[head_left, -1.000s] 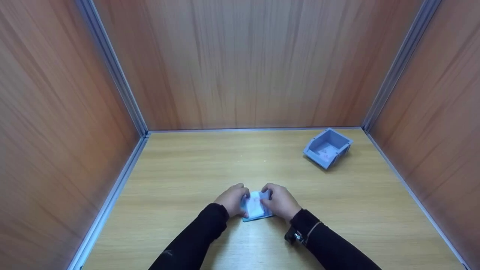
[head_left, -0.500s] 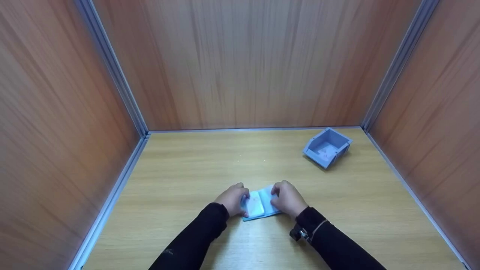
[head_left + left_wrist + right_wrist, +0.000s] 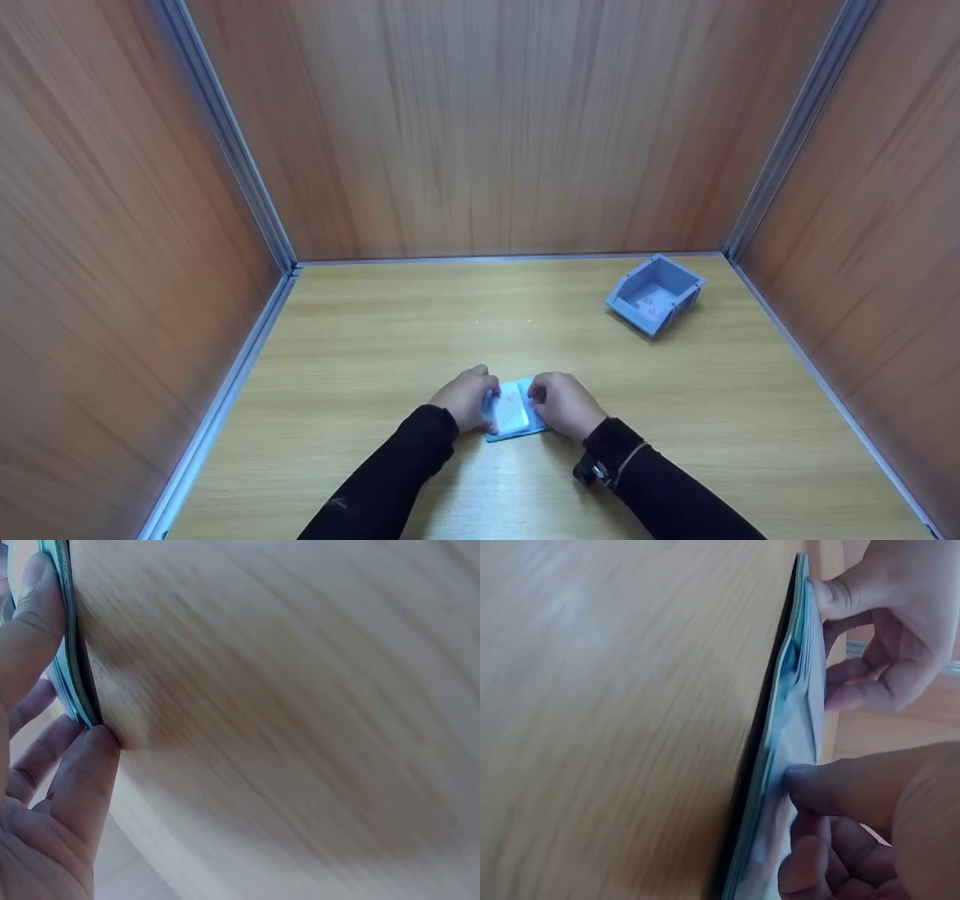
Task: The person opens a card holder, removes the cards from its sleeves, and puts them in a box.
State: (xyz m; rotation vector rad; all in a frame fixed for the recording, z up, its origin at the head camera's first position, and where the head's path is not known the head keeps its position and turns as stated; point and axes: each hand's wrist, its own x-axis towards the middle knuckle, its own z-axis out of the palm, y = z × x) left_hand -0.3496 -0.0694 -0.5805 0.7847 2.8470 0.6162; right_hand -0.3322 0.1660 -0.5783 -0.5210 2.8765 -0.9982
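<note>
A small open booklet point(image 3: 510, 409) with pale pages and a teal cover lies low on the wooden table in the head view. My left hand point(image 3: 469, 400) holds its left side, the thumb at the near edge and the fingers at the far one. In the left wrist view the booklet's thin layered edge point(image 3: 71, 652) runs between the left thumb and fingers. On the right-hand pages is my right hand point(image 3: 568, 405), fingers curled, with the thumb point(image 3: 814, 784) against a page in the right wrist view. The hand covers part of the right side.
A blue-grey plastic bin point(image 3: 655, 295) stands at the back right, small pinkish marks on its floor. Wood-grain panels with metal corner rails point(image 3: 232, 142) enclose the table on the left, back and right. A dark device point(image 3: 590, 470) is strapped at the right wrist.
My right hand moves right across the booklet, baring its right-hand pages, then comes back left and covers more of them. My left hand stays at the left side.
</note>
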